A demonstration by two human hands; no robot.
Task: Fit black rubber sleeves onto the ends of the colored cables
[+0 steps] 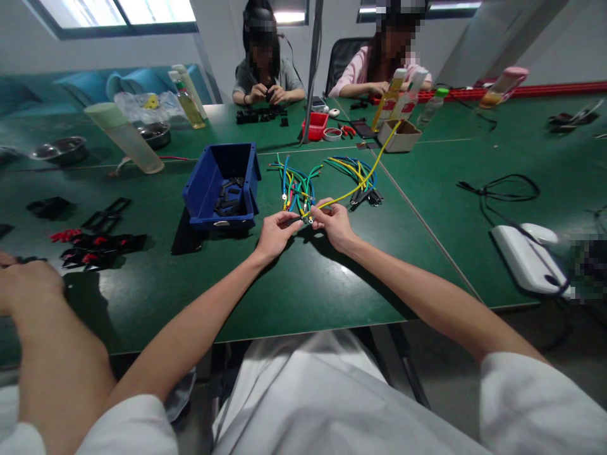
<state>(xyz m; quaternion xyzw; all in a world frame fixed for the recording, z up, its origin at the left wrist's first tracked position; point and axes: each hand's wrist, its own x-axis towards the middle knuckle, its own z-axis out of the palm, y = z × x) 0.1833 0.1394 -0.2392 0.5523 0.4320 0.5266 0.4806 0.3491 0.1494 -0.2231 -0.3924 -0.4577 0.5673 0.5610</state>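
Observation:
Pinched in my right hand (pixel 334 222) is a yellow wire (pixel 358 188) that arcs up and away to the right. My left hand (pixel 277 234) is closed on a small dark piece at the wire's lower end; its exact shape is mostly hidden by the fingers. Just beyond both hands lies a loose bunch of blue, green and yellow wires (pixel 300 183) with metal terminals. To its right is a second bundle of wires (pixel 351 169), whose near ends carry black sleeves (pixel 366 199). A blue bin (pixel 220 218) holding small black parts (pixel 230 196) stands left of my left hand.
Black-and-red parts (pixel 102 246) lie at the left, near another person's arm (pixel 57 328). Across the green table (pixel 265 291), two people sit working. Bottles (pixel 391 101), a small box (pixel 401 138), a red tray (pixel 315 128) and a white device (pixel 528 259) stand around.

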